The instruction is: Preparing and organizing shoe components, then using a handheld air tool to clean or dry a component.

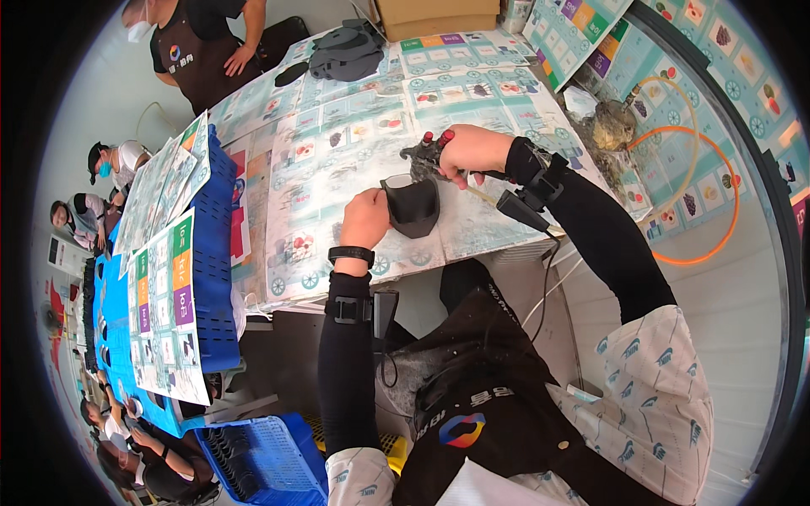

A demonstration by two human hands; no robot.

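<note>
Black moulded part (413, 205) is sitting on the paper-covered table (337, 169), left hand (364, 219) gripping it, right hand (472, 152) clamping spray gun (424, 154) just above; overspray risk if grip slips.

table (472, 240) | covered with printed paper sheets (354, 143) | cardboard box (434, 15) and dark moulded parts (346, 52) at far end

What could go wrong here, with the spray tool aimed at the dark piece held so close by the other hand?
1. The right hand points the spray tool at the dark curved piece, and the left hand grips that piece right beside it, so spray may hit the fingers.
2. Overspray may land on the printed sheets covering the table.
3. The orange hose loops beside the right arm and could snag.
</note>
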